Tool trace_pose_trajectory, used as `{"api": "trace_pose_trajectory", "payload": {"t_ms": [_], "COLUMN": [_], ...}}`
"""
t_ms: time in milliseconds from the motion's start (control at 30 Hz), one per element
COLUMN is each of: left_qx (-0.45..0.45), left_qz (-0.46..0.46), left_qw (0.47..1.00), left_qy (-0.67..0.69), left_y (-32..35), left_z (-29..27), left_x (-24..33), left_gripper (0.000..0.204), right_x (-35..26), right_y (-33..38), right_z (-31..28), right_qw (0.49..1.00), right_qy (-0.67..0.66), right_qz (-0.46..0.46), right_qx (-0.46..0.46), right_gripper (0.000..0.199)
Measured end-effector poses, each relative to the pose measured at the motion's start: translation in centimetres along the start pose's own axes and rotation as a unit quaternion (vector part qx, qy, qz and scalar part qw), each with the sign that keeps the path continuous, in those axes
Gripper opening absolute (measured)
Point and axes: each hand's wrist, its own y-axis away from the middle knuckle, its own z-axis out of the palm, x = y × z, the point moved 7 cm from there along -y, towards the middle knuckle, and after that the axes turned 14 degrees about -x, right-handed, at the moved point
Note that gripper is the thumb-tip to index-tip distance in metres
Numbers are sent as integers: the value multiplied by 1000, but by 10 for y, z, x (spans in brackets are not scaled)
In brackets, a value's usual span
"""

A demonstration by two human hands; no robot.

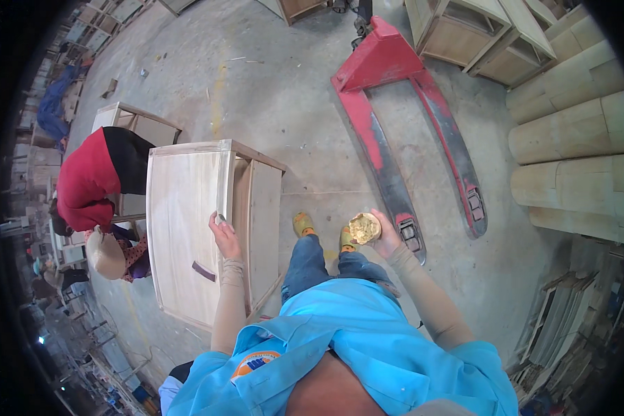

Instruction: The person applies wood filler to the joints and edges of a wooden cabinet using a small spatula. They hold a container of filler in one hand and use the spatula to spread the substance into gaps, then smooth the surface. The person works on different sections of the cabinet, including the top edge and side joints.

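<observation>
In my right hand (385,236) is a small round tub (364,228) with yellowish, crusty paste in it, held at its side above my right shoe. My left hand (224,238) is over the right edge of a pale bare-wood cabinet (184,208). Its fingers are bent together around a small dark bit at their tips, too small to make out. A dark, narrow strip (203,271) lies on the cabinet's pale face, below my left hand. An opening shows along the cabinet's right side.
A red pallet jack (381,59) stands ahead to the right, its forks pointing toward me. Large pale rolls (575,132) are stacked at the right. More wooden cabinets (468,35) stand at the far right. At the left, a person in red (87,177) bends beside a person in a hat (106,255).
</observation>
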Motion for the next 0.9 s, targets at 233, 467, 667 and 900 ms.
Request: {"api": "trace_pose_trajectory", "payload": {"t_ms": [233,467,667,900], "left_qx": [-45,-70,-64,-52], "left_qz": [19,23,56,86], "left_qw": [999,995,995,992], "left_qy": [-18,-60,-44,-72], "left_y": [-18,-58,-88,-109], "left_z": [8,-17,-48,-76], "left_x": [7,46,34,19], "left_gripper": [36,37,37,22], "right_x": [8,16,36,53], "right_y": [-18,-57,-94,-117], "right_z": [2,39,81,121], "right_qw": [999,999,998,998], "right_qy": [27,25,-16,-30], "right_qz": [-18,-32,-36,-30], "right_qx": [-14,-23,-41,-55], "right_gripper": [50,49,50,54]}}
